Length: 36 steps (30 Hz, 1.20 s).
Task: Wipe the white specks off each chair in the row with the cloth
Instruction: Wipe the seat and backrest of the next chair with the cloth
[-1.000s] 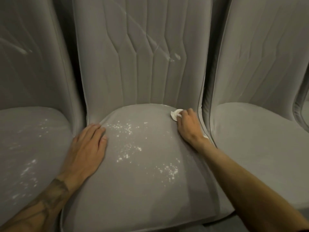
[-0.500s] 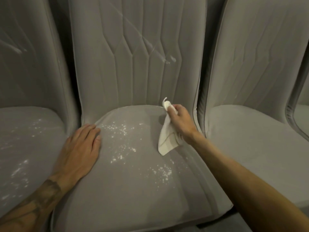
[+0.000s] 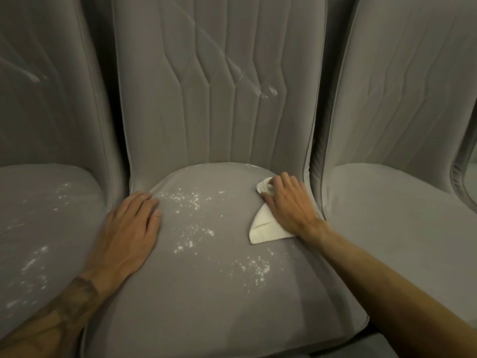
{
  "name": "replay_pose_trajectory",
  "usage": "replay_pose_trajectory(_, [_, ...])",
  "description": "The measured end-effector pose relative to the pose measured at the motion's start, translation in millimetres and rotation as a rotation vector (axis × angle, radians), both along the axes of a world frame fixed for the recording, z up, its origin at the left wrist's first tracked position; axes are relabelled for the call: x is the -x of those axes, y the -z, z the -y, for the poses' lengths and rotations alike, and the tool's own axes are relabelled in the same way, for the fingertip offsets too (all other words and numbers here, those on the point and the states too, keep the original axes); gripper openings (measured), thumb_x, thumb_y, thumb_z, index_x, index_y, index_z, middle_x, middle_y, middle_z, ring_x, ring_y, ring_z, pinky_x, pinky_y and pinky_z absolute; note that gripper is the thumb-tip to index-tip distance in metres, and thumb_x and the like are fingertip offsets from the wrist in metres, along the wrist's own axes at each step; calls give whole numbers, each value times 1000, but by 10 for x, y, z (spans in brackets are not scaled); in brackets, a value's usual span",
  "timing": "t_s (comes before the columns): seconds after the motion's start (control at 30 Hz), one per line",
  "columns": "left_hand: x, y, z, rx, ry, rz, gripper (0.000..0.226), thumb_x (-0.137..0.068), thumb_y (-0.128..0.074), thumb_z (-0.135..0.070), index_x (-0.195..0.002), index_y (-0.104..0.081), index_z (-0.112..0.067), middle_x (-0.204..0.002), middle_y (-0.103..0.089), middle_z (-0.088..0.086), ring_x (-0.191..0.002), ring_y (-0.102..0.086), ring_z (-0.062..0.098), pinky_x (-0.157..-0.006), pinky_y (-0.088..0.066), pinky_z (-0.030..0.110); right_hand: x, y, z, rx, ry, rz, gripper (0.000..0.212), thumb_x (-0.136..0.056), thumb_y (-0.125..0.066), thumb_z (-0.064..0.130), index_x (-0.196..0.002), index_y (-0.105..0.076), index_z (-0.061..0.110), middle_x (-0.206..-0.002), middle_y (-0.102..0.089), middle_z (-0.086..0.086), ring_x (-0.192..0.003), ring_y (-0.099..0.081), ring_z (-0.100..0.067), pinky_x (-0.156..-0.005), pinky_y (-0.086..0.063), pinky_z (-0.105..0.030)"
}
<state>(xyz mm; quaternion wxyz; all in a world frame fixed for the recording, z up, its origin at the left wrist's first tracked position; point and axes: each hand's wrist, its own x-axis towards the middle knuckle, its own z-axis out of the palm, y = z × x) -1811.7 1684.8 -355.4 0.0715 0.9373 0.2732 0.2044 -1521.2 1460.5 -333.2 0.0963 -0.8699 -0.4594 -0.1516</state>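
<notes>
Three grey upholstered chairs stand side by side. The middle chair (image 3: pixel 206 293) has white specks (image 3: pixel 191 202) scattered over its seat and a white smear (image 3: pixel 268 93) on its backrest. My right hand (image 3: pixel 286 202) grips a white cloth (image 3: pixel 265 226) and holds it down on the seat's back right corner, away from the specks. My left hand (image 3: pixel 129 228) lies flat on the seat's left edge, fingers straight. The left chair (image 3: pixel 51 202) also carries white specks (image 3: pixel 33 262) on its seat.
The right chair (image 3: pixel 387 215) shows a plain seat with no specks that I can see. A further chair edge (image 3: pixel 462 177) shows at the far right. The chairs stand close together with narrow dark gaps between them.
The cloth hung lifted from my right hand half a second ago; now it lies pressed on the seat near the back right corner. My left hand has stayed put.
</notes>
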Motion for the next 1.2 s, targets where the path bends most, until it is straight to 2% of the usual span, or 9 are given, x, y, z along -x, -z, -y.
replay_pose_trajectory(0.2, [-8, -22, 35, -3, -1, 7, 48, -105, -33, -38, -130, -63, -9, -137, -60, 9, -135, -50, 28, -111, -44, 48, -56, -55, -161, 44, 104, -46, 37, -102, -35, 48, -114, -53, 17, -110, -55, -7, -95, -55, -31, -83, -42, -43])
replay_pose_trajectory(0.33, [-5, -20, 9, 8, -5, 10, 49, -105, -31, -40, -129, -63, -11, -137, -60, 8, -135, -49, 28, -110, -44, 50, -137, -139, 156, 160, -110, 37, 62, -90, -32, 75, -116, -52, 21, -105, -51, 0, -97, -52, -24, -91, -38, -40])
replay_pose_trajectory(0.4, [1, -20, 15, 8, -3, 15, 48, -105, -31, -40, -129, -62, -12, -137, -59, 7, -135, -49, 27, -110, -44, 50, -220, -130, 298, 163, -191, 39, 65, -89, -34, 76, -113, -54, 19, -104, -49, 1, -94, -50, -23, -88, -37, -36])
replay_pose_trajectory(0.57, [6, -17, 22, -2, 5, 4, 49, -106, -31, -39, -132, -61, -11, -138, -58, 7, -138, -48, 26, -114, -42, 48, -273, -44, 195, 22, -214, -114, 39, -94, -53, 57, -101, -51, 19, -103, -47, 2, -92, -49, -20, -82, -44, -36])
replay_pose_trajectory(0.67, [-2, -12, 20, -11, 4, 3, 49, -106, -31, -38, -131, -62, -10, -137, -59, 8, -137, -49, 27, -114, -42, 48, -300, -83, 32, -9, -52, -145, 31, -96, -55, 47, -103, -50, 17, -105, -54, -4, -96, -54, -27, -80, -44, -39])
replay_pose_trajectory(0.77, [0, -15, 36, -5, 0, 2, 49, -106, -31, -39, -131, -62, -11, -139, -59, 7, -138, -48, 26, -113, -43, 48, -114, -47, -177, -88, 125, -113, 28, -98, -53, 37, -104, -54, 9, -103, -61, -13, -93, -59, -35, -81, -46, -44])
replay_pose_trajectory(0.93, [-4, -14, 35, -5, 3, 8, 48, -105, -32, -38, -129, -62, -10, -137, -60, 8, -136, -49, 27, -112, -43, 48, 84, 29, -147, -62, -45, -21, 25, -97, -57, 32, -97, -58, 7, -97, -61, -15, -84, -57, -35, -76, -45, -42])
replay_pose_trajectory(1.03, [-6, -16, 32, -8, 5, 13, 48, -105, -33, -37, -129, -62, -9, -136, -60, 8, -136, -49, 27, -113, -43, 48, -189, -37, -103, -10, 37, 50, 28, -96, -56, 30, -98, -60, 3, -98, -58, -19, -85, -56, -39, -77, -46, -46])
replay_pose_trajectory(1.2, [1, -43, 66, -1, -6, 11, 47, -105, -33, -38, -130, -62, -10, -138, -59, 7, -137, -47, 25, -113, -42, 46, -12, 5, -457, -119, 203, -117, 27, -100, -51, 30, -104, -57, 4, -104, -60, -19, -92, -56, -38, -81, -42, -44])
